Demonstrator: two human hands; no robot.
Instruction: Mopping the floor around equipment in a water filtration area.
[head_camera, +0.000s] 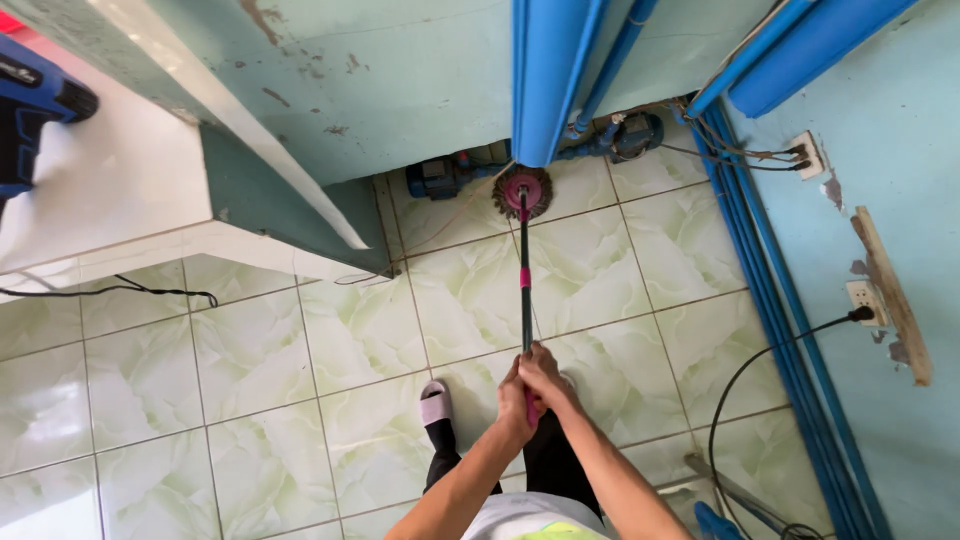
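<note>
Black cable (150, 291): lay loose on the tiled floor (250, 380) at left, well apart from the mop.
Left hand (516, 400), right hand (545, 378): both closed around the mop handle (525, 290).
Mop head (522, 192): on the floor by the far wall, just beside a water pump (440, 176) and blue pipes (590, 120).
Risk: a wet mop head would likely splash the pump; a hard push could snag its wiring (735, 150).

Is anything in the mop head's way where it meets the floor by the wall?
Yes. Both hands grip the mop handle, and the mop head sits on the tiled floor right against a blue pipe. A small pump lies just left of it and another pump to its right, so it is hemmed in.
</note>
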